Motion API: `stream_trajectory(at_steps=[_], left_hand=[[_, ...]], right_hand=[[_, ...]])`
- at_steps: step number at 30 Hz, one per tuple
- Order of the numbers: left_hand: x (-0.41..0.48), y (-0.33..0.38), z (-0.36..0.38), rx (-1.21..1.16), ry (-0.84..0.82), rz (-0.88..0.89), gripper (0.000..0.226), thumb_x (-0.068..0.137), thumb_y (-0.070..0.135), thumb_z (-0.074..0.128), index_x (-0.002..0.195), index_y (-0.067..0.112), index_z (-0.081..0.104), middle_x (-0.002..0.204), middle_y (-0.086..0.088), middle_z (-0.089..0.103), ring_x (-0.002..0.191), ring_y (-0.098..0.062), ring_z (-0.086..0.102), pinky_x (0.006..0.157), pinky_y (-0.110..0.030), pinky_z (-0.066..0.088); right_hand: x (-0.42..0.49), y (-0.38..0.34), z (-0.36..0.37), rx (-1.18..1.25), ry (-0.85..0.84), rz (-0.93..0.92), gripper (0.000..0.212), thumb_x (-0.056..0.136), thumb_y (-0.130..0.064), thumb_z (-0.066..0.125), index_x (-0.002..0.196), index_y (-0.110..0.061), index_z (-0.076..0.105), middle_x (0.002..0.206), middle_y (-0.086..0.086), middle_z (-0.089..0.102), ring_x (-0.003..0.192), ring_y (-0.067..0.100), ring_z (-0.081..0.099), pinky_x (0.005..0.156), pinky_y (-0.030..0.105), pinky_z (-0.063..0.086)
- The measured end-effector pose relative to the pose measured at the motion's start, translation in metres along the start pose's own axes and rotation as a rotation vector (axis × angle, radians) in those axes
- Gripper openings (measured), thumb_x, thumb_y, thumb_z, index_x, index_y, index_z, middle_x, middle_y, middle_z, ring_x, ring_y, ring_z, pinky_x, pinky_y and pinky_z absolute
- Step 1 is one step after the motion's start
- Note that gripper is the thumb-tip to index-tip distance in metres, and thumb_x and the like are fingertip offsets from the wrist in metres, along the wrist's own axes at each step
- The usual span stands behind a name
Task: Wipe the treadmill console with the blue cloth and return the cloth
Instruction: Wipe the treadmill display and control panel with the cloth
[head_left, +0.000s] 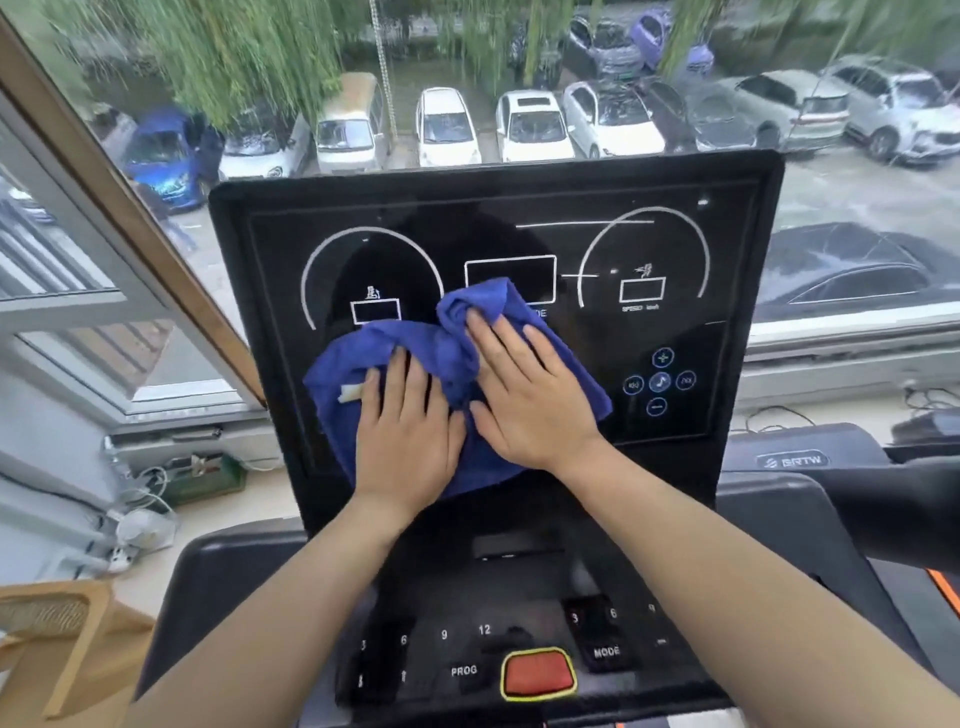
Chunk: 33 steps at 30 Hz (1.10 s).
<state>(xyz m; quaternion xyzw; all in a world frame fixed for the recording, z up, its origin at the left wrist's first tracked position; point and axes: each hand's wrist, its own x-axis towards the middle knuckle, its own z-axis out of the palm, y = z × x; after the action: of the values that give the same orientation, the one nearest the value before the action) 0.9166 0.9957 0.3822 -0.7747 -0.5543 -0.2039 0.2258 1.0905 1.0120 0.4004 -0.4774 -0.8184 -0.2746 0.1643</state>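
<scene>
A crumpled blue microfibre cloth (415, 358) is pressed against the glossy black treadmill console panel (727, 249) by the flat, straight-fingered left hand (402, 431) and right hand (530, 389), apparently so that wiping pressure is spread.

Bright daylight pours through the window (571, 130) ahead of me; the glossy treadmill console (519, 218) catches small glints, and the wide lens bends the edges.

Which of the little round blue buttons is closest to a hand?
The leftmost button, with the speaker sign. It sits just past the edge of the blue cloth, nearest the right hand; the others lie farther right.
</scene>
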Motion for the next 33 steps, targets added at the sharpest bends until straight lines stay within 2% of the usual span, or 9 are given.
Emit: stream_trajectory(at_steps=[3, 8, 14, 17, 21, 23, 27, 30, 33], left_hand=[[0.037, 0.041, -0.001, 0.015, 0.012, 0.068, 0.063, 0.096, 0.035, 0.047, 0.144, -0.006, 0.041, 0.147, -0.029, 0.044, 0.142, -0.038, 0.031, 0.121, -0.049, 0.013], [0.082, 0.111, -0.003, -0.036, 0.082, 0.175, 0.065, 0.099, 0.038, 0.044, 0.149, -0.002, 0.03, 0.152, -0.02, 0.042, 0.142, -0.035, 0.037, 0.121, -0.047, 0.018], [0.064, 0.152, 0.011, -0.02, 0.033, 0.381, 0.061, 0.102, 0.037, 0.04, 0.151, 0.001, 0.033, 0.157, -0.014, 0.039, 0.144, -0.03, 0.034, 0.122, -0.043, 0.005], [0.039, 0.129, 0.017, 0.013, 0.021, 0.469, 0.058, 0.103, 0.035, 0.043, 0.15, 0.001, 0.036, 0.155, -0.014, 0.042, 0.143, -0.029, 0.036, 0.122, -0.043, 0.012], [0.013, 0.072, 0.019, 0.051, -0.024, 0.44, 0.054, 0.106, 0.034, 0.036, 0.149, 0.003, 0.037, 0.153, -0.014, 0.044, 0.143, -0.031, 0.034, 0.121, -0.045, 0.017], [0.0, 0.042, 0.016, 0.062, -0.041, 0.39, 0.052, 0.106, 0.034, 0.035, 0.147, 0.004, 0.042, 0.15, -0.015, 0.047, 0.141, -0.032, 0.039, 0.121, -0.045, 0.019], [-0.024, -0.021, 0.01, 0.057, 0.001, 0.258, 0.05, 0.104, 0.033, 0.042, 0.141, 0.001, 0.052, 0.145, -0.018, 0.053, 0.137, -0.034, 0.044, 0.118, -0.047, 0.024], [-0.044, -0.066, 0.007, 0.068, -0.003, 0.159, 0.051, 0.101, 0.031, 0.043, 0.141, -0.001, 0.046, 0.14, -0.021, 0.056, 0.133, -0.036, 0.04, 0.112, -0.05, 0.028], [-0.067, -0.1, 0.005, 0.064, 0.005, 0.046, 0.057, 0.098, 0.028, 0.042, 0.145, -0.003, 0.036, 0.141, -0.027, 0.052, 0.134, -0.039, 0.036, 0.114, -0.052, 0.024]], right_hand=[[-0.019, 0.055, -0.005, 0.007, 0.033, 0.107, 0.075, 0.097, -0.041, 0.041, 0.154, -0.002, 0.013, 0.162, 0.009, 0.01, 0.15, 0.026, 0.018, 0.123, 0.038, 0.003], [-0.066, 0.133, -0.006, 0.05, 0.064, 0.382, 0.077, 0.095, -0.041, 0.042, 0.154, 0.002, 0.019, 0.161, 0.023, 0.021, 0.147, 0.036, 0.018, 0.122, 0.039, 0.003], [-0.115, 0.115, 0.013, 0.139, 0.061, 0.573, 0.075, 0.091, -0.031, 0.04, 0.154, 0.002, 0.016, 0.157, 0.033, 0.021, 0.145, 0.042, 0.014, 0.124, 0.037, -0.004], [-0.115, 0.091, 0.014, 0.141, 0.007, 0.533, 0.07, 0.093, -0.034, 0.038, 0.154, -0.004, 0.019, 0.158, 0.031, 0.022, 0.144, 0.042, 0.018, 0.121, 0.045, 0.005], [-0.08, 0.059, 0.014, 0.112, 0.022, 0.353, 0.07, 0.099, -0.039, 0.038, 0.156, -0.003, 0.017, 0.16, 0.017, 0.011, 0.149, 0.035, 0.012, 0.122, 0.041, 0.0], [-0.056, 0.037, 0.015, 0.074, 0.028, 0.24, 0.073, 0.099, -0.038, 0.042, 0.157, -0.006, 0.01, 0.161, 0.014, 0.009, 0.151, 0.03, 0.009, 0.123, 0.043, 0.004], [-0.008, -0.019, 0.009, 0.022, 0.051, 0.129, 0.067, 0.1, -0.04, 0.044, 0.155, -0.006, 0.025, 0.16, 0.011, 0.01, 0.149, 0.03, 0.017, 0.122, 0.041, 0.003], [0.025, -0.071, 0.006, 0.049, 0.064, 0.086, 0.066, 0.101, -0.039, 0.041, 0.155, -0.005, 0.025, 0.162, 0.01, 0.013, 0.15, 0.029, 0.018, 0.122, 0.04, 0.002], [0.05, -0.12, 0.007, 0.12, 0.021, 0.062, 0.068, 0.099, -0.037, 0.042, 0.155, -0.004, 0.023, 0.163, 0.011, 0.023, 0.151, 0.028, 0.022, 0.123, 0.041, 0.005]])
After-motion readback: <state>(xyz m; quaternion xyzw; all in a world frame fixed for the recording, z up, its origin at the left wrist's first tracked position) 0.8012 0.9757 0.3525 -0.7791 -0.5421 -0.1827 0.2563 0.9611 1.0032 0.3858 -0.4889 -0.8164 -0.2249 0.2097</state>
